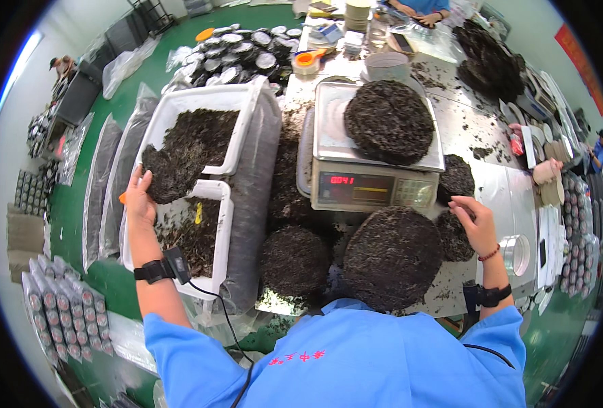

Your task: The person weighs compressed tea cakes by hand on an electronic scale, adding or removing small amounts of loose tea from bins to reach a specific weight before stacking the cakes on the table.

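My left hand (140,196) holds a ragged dark piece of dried seaweed (167,176) at its left edge, over two white plastic bins (222,204) with loose dark flakes. A round dried seaweed cake (389,122) lies on the metal pan of a digital scale (352,188) with a lit red display. Nearer my body are a large round cake (393,257) and another one (295,262) to its left. My right hand (472,224), its fingers bent, is beside two smaller dark cakes (455,178) right of the scale; whether its fingertips pinch anything is unclear.
A long filled plastic bag (253,204) lies between bins and scale. Silver rings (514,255) stand on the right. Farther off are an orange tape dispenser (309,58), a dark seaweed heap (490,66) and a co-worker's hands (429,19). Packed rolls (66,311) lie at the lower left.
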### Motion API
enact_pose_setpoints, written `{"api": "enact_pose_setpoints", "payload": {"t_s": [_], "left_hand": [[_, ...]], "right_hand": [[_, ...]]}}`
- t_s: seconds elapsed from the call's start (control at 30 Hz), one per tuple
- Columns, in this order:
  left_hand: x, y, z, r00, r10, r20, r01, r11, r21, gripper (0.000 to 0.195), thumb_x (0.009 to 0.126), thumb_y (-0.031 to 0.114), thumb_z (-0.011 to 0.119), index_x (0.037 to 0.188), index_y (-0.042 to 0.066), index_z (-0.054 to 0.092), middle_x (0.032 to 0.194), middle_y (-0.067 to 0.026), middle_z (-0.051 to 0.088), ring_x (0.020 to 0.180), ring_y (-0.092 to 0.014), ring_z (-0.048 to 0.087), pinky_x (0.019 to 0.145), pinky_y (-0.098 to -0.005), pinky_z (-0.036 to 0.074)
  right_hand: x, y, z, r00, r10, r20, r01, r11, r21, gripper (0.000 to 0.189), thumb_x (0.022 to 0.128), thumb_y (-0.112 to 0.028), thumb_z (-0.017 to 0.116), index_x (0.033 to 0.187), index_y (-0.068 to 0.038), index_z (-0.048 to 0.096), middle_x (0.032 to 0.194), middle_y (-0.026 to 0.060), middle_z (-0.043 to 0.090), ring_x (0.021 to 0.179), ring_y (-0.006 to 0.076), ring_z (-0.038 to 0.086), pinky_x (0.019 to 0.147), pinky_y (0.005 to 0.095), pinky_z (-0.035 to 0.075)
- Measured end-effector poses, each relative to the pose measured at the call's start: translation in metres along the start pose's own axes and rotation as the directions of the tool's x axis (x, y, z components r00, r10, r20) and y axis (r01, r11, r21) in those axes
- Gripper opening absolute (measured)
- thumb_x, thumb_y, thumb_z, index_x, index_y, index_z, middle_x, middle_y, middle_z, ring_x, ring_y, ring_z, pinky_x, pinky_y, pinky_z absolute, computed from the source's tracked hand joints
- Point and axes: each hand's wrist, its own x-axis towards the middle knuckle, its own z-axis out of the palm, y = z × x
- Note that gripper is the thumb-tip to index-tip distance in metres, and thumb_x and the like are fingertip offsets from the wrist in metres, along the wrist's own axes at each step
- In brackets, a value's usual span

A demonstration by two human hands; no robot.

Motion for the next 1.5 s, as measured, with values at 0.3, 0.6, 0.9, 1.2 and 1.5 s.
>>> {"api": "enact_pose_setpoints", "payload": {"t_s": [0.3, 0.6, 0.9, 1.2, 1.5], "left_hand": [[-0.052, -0.059, 0.093, 0.734, 0.654, 0.182, -0.48, 0.31, 0.821, 0.05, 0.087, 0.012, 0.064, 0.135, 0.003, 0.051, 0.129, -0.0165, 0.055, 0.12, -0.032, 0.05, 0.101, -0.0417, 0.041], [-0.254, -0.162, 0.139, 0.552, -0.475, 0.686, -0.766, 0.036, 0.642, 0.098, 0.064, 0.045, 0.085, 0.141, 0.002, 0.042, 0.141, -0.0241, 0.043, 0.131, -0.04, 0.043, 0.103, -0.045, 0.042], [-0.282, -0.214, 0.078, 0.481, -0.388, 0.786, -0.841, 0.05, 0.539, 0.101, 0.059, 0.03, 0.088, 0.143, 0.003, 0.04, 0.15, -0.0279, 0.031, 0.14, -0.044, 0.03, 0.111, -0.0456, 0.036], [-0.298, -0.224, 0.08, 0.545, -0.237, 0.805, -0.832, -0.032, 0.554, 0.063, 0.077, 0.004, 0.057, 0.139, 0.005, 0.047, 0.143, -0.0255, 0.043, 0.135, -0.041, 0.039, 0.105, -0.0492, 0.038], [-0.248, -0.051, 0.157, 0.993, 0.114, -0.019, -0.109, 0.981, 0.159, 0.033, 0.095, 0.01, 0.062, 0.124, -0.005, 0.057, 0.12, -0.0113, 0.064, 0.104, -0.025, 0.063, 0.094, -0.0364, 0.049]], "right_hand": [[-0.003, 0.003, -0.015, 0.997, -0.082, 0.013, 0.083, 0.992, -0.099, 0.024, 0.091, -0.003, 0.06, 0.114, 0.002, 0.064, 0.102, 0.0134, 0.07, 0.092, 0.0208, 0.069, 0.082, 0.0294, 0.053], [0.095, -0.024, 0.031, 0.871, -0.482, 0.101, 0.481, 0.791, -0.378, 0.047, 0.085, -0.014, 0.07, 0.128, -0.003, 0.055, 0.124, 0.0155, 0.059, 0.116, 0.0316, 0.055, 0.102, 0.0386, 0.045], [0.141, -0.004, 0.082, 0.865, -0.403, 0.299, 0.497, 0.608, -0.619, 0.077, 0.08, -0.033, 0.076, 0.145, -0.012, 0.04, 0.148, 0.0156, 0.039, 0.14, 0.0325, 0.032, 0.114, 0.0453, 0.03], [0.158, -0.004, 0.072, 0.683, -0.585, 0.437, 0.694, 0.331, -0.64, 0.072, 0.073, -0.015, 0.071, 0.139, -0.006, 0.043, 0.136, 0.0209, 0.047, 0.122, 0.0366, 0.05, 0.096, 0.0431, 0.047], [0.158, -0.015, 0.036, 0.685, -0.716, -0.131, 0.521, 0.608, -0.599, 0.059, 0.08, -0.004, 0.066, 0.136, -0.007, 0.048, 0.131, 0.0153, 0.057, 0.117, 0.0304, 0.057, 0.094, 0.0393, 0.049]]}}
